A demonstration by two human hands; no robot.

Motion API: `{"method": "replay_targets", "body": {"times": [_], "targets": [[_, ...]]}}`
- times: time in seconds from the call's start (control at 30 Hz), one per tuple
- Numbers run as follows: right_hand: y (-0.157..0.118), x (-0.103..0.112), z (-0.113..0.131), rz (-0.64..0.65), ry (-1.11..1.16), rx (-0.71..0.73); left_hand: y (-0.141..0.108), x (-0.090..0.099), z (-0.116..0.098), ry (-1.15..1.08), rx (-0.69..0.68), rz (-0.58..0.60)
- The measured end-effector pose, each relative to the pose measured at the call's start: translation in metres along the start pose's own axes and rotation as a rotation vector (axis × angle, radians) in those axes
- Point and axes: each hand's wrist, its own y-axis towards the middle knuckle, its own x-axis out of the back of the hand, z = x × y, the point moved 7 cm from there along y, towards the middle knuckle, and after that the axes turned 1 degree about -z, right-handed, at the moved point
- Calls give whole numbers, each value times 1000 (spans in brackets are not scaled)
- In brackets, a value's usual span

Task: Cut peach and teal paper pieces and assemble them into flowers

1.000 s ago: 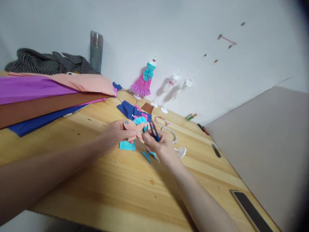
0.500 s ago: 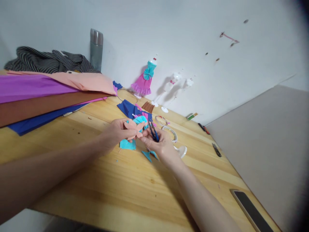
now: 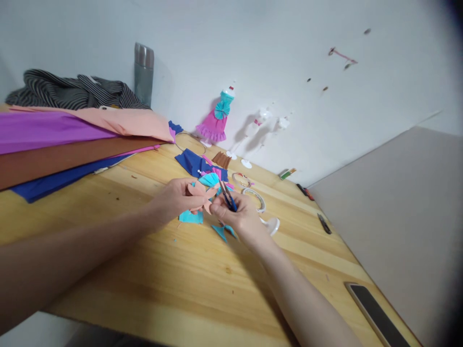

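Between thumb and fingers, my left hand (image 3: pixel 179 196) pinches a peach paper flower (image 3: pixel 198 189) with several petals. My right hand (image 3: pixel 235 209) is closed around small scissors (image 3: pixel 229 198) with blue handles, blades pointing up and away. Its thumb and fingertips are at the flower's right petals; whether they grip a petal I cannot tell. Just behind the flower lies a pleated turquoise paper piece (image 3: pixel 209 180). Turquoise scraps (image 3: pixel 191 217) rest on the wooden table (image 3: pixel 152 284) below the hands, and crumpled dark blue paper (image 3: pixel 190 163) lies farther back.
Folded sheets of coloured crepe paper (image 3: pixel 72 130) stretch along the left. A small mannequin in a pink and turquoise dress (image 3: pixel 216 118) stands by the wall, near two white mannequins (image 3: pixel 263 115). Tape rolls (image 3: pixel 254 200), a cutter (image 3: pixel 324 224) and a phone (image 3: pixel 376 313) lie rightward.
The flower has turned slightly in my fingers, and its lower right petal now hangs lower beside my right thumb. Both hands stay nearly in place, with the scissors tilted a little differently.
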Motion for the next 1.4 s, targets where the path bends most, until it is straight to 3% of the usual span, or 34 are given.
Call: {"method": "replay_targets", "body": {"times": [0.23,0.57,0.9,1.13,1.4], "targets": [[-4,1,-2,75,425,-48,5,7,-1,-54,-48,-21],[-29,-57,-22,335,908,-410,8,28,-19,-76,-178,-233],[-30,-57,-23,340,982,-422,7,29,-23,-78,-239,-217],[-30,-59,-20,372,986,-425,3,22,-26,-79,-158,-216],[-26,-57,-18,301,1025,-321,5,21,-22,-98,-166,-189]]}}
